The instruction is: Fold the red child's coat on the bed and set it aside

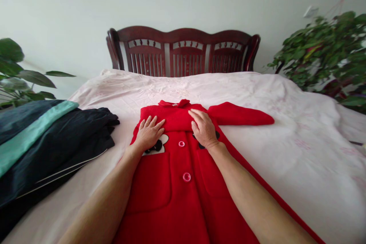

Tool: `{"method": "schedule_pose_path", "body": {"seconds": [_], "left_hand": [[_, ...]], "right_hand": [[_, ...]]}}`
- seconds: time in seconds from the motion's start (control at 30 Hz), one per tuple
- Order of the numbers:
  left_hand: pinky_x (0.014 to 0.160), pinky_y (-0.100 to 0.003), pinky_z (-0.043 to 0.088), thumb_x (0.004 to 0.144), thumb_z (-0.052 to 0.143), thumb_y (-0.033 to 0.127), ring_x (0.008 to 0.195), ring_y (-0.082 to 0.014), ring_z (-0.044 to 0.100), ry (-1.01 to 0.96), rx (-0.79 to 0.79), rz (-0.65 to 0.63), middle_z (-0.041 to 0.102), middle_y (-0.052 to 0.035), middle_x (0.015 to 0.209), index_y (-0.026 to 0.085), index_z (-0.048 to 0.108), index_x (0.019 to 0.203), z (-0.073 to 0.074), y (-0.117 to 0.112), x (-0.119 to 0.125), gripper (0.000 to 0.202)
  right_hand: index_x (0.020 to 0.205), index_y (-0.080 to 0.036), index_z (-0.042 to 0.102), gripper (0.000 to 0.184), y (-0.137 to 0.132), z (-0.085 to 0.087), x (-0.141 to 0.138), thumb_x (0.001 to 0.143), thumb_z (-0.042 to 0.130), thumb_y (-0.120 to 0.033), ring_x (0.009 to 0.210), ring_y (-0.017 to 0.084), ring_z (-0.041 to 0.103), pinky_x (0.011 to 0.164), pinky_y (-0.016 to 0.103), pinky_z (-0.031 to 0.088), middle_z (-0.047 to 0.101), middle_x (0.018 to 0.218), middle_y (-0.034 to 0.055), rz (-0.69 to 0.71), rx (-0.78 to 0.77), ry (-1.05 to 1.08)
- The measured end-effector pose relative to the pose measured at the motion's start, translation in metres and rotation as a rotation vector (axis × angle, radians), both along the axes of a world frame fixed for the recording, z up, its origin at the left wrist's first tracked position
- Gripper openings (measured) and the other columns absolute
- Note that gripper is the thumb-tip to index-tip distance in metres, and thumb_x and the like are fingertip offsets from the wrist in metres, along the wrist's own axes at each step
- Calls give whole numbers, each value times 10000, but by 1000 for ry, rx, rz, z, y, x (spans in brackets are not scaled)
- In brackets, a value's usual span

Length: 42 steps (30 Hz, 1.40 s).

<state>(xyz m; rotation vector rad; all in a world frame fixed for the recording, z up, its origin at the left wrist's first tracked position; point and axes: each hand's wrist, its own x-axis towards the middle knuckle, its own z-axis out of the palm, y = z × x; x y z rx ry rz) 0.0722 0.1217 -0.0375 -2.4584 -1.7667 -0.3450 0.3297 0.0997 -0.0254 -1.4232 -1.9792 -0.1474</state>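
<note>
While the red coat (185, 167) lies buttoned on the bed (286, 122), left hand (149, 134) and right hand (203, 129) press flat, grips released, pinning its folded sleeve (171, 119).

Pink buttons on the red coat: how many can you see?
2. One pink button sits between the left hand and right hand; another lies lower down the red coat. The folded sleeve may hide more.

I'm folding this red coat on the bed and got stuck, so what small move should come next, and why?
Probably fold the spread sleeve across the chest. The left sleeve already lies folded over the red coat, with the left hand and right hand flat on it, while the other sleeve lies stretched out on the pale sheet. The right hand is nearest to it.
</note>
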Motion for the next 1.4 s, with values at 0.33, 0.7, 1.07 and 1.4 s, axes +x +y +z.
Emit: {"method": "schedule_pose_path", "body": {"seconds": [0.33,0.7,1.07,1.4], "left_hand": [[1201,-524,196,994,409,449,1504,-331,265,-10,-2,-6,403,-55,1595,381,462,1480,-5,3,-1,493],[1192,-545,190,999,399,453,1501,-350,265,-23,3,-17,396,-71,1597,395,467,1474,-8,5,-2,483],[1194,-549,180,1006,375,478,1506,-365,243,3,-24,-18,372,-81,1609,398,436,1492,-6,5,-1,496],[1193,-558,174,1001,390,479,1505,-362,247,-2,-19,-15,367,-78,1612,400,439,1489,-8,7,-1,497]], "right_hand": [[1211,-208,702,360,11,-6,-4,979,427,-210,1197,176,614,1073,320,432,705,1255,45,-1,-207,31],[923,-254,775,200,36,35,-27,922,575,-247,960,245,669,769,314,461,742,1010,70,1,-285,-420],[981,-195,678,205,21,22,-13,963,474,-208,877,184,640,675,278,405,695,1044,63,-200,-168,-193],[917,-230,719,108,-8,9,-23,940,615,-253,854,183,579,721,301,364,686,907,31,41,36,-416]]}}
